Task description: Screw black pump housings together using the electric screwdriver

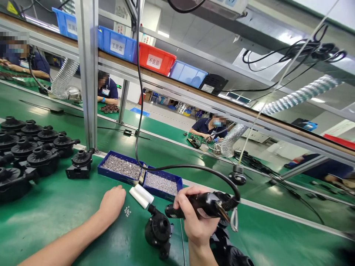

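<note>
Your right hand (197,221) is wrapped around a black electric screwdriver (203,205), its nose just beside the black pump housing (158,229) on the green bench mat (69,212); your left hand (113,201) curls near small loose rings (127,211); whether it grasps anything, you cannot tell.

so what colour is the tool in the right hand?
The tool is mostly black; it shows best in the head view.

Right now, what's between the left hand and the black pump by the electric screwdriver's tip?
In the head view, a loose cluster of small washers lies on the green work surface between them.
</note>
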Motion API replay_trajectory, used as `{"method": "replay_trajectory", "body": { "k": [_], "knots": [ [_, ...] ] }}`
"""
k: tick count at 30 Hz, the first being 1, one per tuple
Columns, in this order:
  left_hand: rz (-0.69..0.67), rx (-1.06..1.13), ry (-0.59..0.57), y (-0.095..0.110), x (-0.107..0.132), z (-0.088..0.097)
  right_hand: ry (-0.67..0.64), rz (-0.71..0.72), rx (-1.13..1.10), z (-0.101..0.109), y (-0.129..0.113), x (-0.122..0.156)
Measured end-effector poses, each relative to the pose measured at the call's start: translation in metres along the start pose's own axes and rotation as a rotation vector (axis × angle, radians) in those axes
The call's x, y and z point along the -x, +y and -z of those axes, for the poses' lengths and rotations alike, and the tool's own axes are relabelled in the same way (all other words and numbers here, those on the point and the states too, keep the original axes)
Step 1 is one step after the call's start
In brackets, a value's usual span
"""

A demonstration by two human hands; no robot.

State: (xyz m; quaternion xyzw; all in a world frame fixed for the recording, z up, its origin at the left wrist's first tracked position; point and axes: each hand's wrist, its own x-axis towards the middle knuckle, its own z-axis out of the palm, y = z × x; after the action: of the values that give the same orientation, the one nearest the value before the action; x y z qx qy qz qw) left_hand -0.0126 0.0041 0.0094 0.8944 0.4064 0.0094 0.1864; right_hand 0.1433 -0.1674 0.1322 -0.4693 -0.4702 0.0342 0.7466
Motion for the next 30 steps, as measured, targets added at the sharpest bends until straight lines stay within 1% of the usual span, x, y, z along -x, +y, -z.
{"method": "replay_trajectory", "body": {
  "k": [4,6,8,9,11,14,17,19,23,27,30],
  "knots": [
    [0.053,0.072,0.009,-0.004,-0.004,0.004,-0.005,0.015,-0.016,0.001,-0.003,0.003],
    [0.042,0.181,0.008,0.0,-0.004,0.002,-0.012,0.017,-0.017,0.001,-0.003,0.004],
    [-0.005,0.35,-0.034,0.009,0.0,-0.006,-0.02,0.017,-0.023,0.001,-0.003,0.005],
    [-0.034,0.453,-0.077,0.016,0.004,-0.012,-0.026,0.015,-0.03,0.002,-0.003,0.005],
    [-0.062,0.666,-0.208,0.031,0.012,-0.027,-0.043,0.009,-0.048,0.002,-0.003,0.006],
    [0.003,0.938,-0.433,0.05,0.024,-0.049,-0.069,-0.008,-0.061,0.001,-0.002,0.009],
    [0.081,1.129,-0.573,0.057,0.027,-0.059,-0.094,-0.031,-0.063,-0.002,0.001,0.012],
    [0.111,1.222,-0.626,0.057,0.025,-0.059,-0.117,-0.042,-0.069,-0.004,0.004,0.014],
    [0.159,1.344,-0.699,0.055,0.022,-0.05,-0.143,-0.095,-0.101,-0.008,0.009,0.017],
    [0.181,1.396,-0.693,0.051,0.022,-0.039,-0.13,-0.15,-0.154,-0.012,0.011,0.016],
    [0.134,1.388,-0.671,0.048,0.025,-0.031,-0.104,-0.201,-0.171,-0.015,0.012,0.015]
  ]
}}
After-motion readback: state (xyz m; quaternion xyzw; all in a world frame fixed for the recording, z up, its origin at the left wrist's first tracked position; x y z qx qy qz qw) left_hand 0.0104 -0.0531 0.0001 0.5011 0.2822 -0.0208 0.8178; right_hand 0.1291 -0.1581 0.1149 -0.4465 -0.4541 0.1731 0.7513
